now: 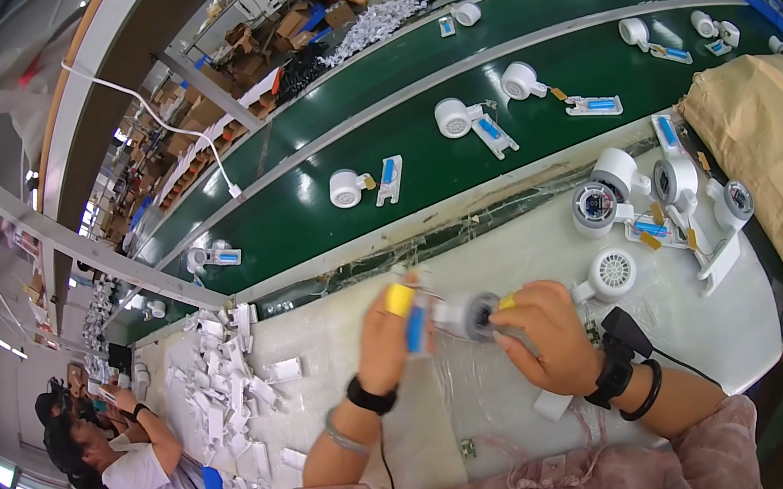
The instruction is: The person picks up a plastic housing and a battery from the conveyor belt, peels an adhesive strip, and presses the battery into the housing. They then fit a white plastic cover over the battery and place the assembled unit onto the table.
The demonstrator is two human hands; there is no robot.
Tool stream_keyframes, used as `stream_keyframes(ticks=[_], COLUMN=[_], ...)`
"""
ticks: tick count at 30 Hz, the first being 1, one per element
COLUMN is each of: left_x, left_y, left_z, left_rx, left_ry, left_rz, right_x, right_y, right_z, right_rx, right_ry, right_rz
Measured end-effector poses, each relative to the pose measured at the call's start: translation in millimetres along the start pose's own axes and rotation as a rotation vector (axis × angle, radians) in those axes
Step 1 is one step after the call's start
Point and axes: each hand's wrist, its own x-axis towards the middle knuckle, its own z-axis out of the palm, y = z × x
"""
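Between my hands is a half-built white handheld fan, smeared by motion, its round grey-white head on the right. A blue battery shows on its left part. My left hand is closed on the battery end, with a yellow cover on one finger. My right hand pinches the fan head at its rim and also wears a yellow finger cover. Just beyond my right hand, a white fan head with a round grille lies on the worktable.
Several fan heads with open handles lie at the right, by a brown paper bag. Across the far side runs a green conveyor belt carrying more units. White plastic shells are heaped at left. A co-worker sits beyond them.
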Motion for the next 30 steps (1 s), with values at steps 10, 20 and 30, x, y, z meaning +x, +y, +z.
stream_keyframes(ticks=[10, 20, 30], left_x=[144, 222, 226], left_y=[21, -28, -46], left_z=[-178, -91, -123], left_rx=[0.713, 1.627, 1.916], left_ry=[0.549, 0.45, 0.218], left_rz=[0.318, 0.821, 0.774], right_x=[-4, -1, -1], right_y=[5, 8, 14], right_z=[10, 5, 6], right_rx=[0.009, 0.0, 0.054], right_ry=[-0.085, -0.116, -0.16], right_rz=[-0.017, 0.039, 0.043])
